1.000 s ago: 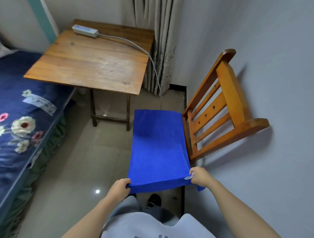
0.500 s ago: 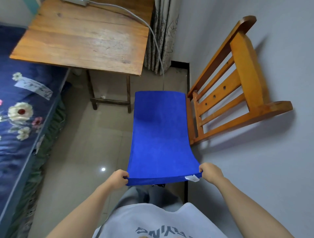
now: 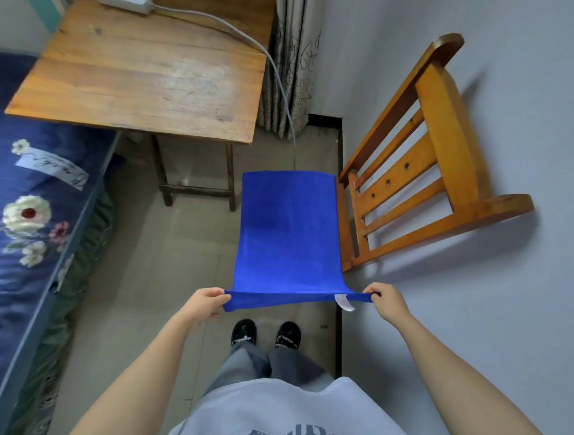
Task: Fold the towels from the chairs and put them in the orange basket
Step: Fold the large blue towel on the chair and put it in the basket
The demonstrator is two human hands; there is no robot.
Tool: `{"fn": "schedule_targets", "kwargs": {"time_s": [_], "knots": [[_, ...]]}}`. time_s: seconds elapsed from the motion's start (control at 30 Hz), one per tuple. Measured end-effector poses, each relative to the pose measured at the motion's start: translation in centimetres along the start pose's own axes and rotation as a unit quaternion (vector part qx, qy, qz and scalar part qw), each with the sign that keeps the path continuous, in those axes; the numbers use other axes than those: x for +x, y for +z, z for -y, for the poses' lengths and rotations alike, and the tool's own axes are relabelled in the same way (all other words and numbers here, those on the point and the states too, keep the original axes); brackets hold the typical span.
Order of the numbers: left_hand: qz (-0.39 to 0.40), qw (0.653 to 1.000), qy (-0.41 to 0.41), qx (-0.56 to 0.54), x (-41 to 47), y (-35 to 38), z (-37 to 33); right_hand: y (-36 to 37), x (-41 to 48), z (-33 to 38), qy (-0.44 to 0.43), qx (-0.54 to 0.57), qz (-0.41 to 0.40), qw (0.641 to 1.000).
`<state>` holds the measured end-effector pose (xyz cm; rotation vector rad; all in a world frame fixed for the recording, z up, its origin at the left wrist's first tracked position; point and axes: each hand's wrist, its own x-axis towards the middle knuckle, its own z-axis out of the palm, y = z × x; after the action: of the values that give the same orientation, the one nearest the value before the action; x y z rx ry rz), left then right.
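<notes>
A blue towel [image 3: 287,233] is stretched flat in front of me, its far part lying over the seat of a wooden chair [image 3: 413,174] that stands against the right wall. My left hand [image 3: 206,302] pinches the towel's near left corner. My right hand [image 3: 385,299] pinches the near right corner, beside a small white tag [image 3: 344,302]. The near edge is pulled taut between both hands, lifted off the chair. No orange basket is in view.
A wooden table [image 3: 149,71] with a white power strip [image 3: 125,3] and grey cable [image 3: 273,71] stands ahead left. A bed with a dark blue floral cover [image 3: 37,217] runs along the left. A curtain [image 3: 295,62] hangs behind the table. My feet [image 3: 267,333] stand on tiled floor.
Both hands have moved apart and drawn the towel's near edge toward me and upward, pulling it taut. My view has tilted further down, showing my shoes.
</notes>
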<state>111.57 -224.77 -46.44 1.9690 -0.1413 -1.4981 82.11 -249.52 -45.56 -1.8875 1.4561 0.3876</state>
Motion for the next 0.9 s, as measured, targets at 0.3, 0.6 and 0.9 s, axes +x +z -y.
{"fn": "schedule_targets", "kwargs": {"time_s": [0.3,0.6,0.9], "knots": [[-0.024,0.985,-0.025,0.167,0.3,2.0,2.5,-0.2,-0.7,-0.8,-0.002,-0.182,0.183,0.966],[-0.005,0.975,-0.074,0.211,-1.1,3.4,4.2,0.2,-1.7,-1.3,0.007,-0.23,0.233,0.945],[-0.035,0.985,-0.024,0.169,-0.8,2.7,0.2,-2.1,-0.7,0.8,-0.004,-0.225,0.168,0.96]]}}
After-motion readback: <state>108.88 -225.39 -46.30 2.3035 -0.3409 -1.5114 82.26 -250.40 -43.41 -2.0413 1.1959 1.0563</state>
